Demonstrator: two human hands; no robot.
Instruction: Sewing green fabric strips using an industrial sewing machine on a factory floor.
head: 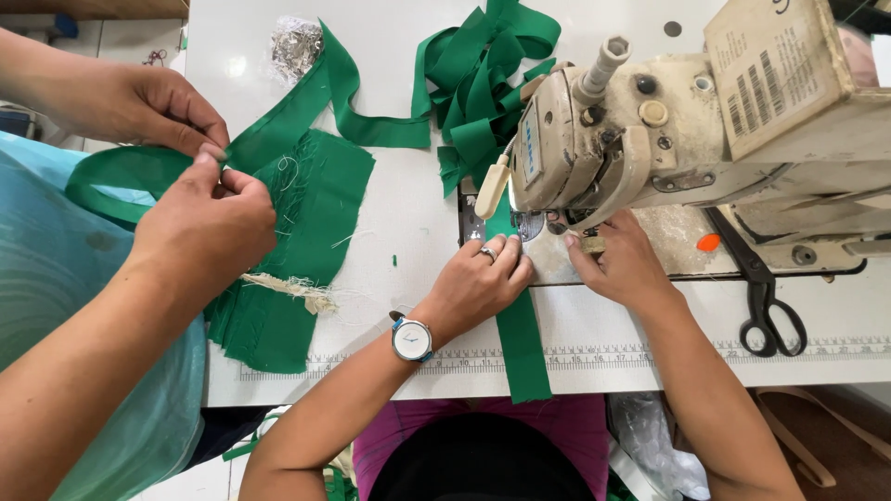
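Note:
A cream-coloured sewing machine (650, 121) stands on the white table (408, 213). A green fabric strip (520, 343) runs from under its needle area toward me and hangs over the table's front edge. My left hand (478, 278), with a ring and a wristwatch, lies on this strip just left of the presser foot and holds it down. My right hand (622, 264) is at the foot's right side, its fingertips pinched on a small tan piece (592, 244). The needle itself is hidden under the machine head.
A co-worker's two hands (200, 218) at the left pinch a green strap above a stack of green fabric pieces (297, 250). A heap of green strips (483, 83) lies behind the machine. Black scissors (766, 311) lie at the right, a bag of metal parts (295, 42) at the back.

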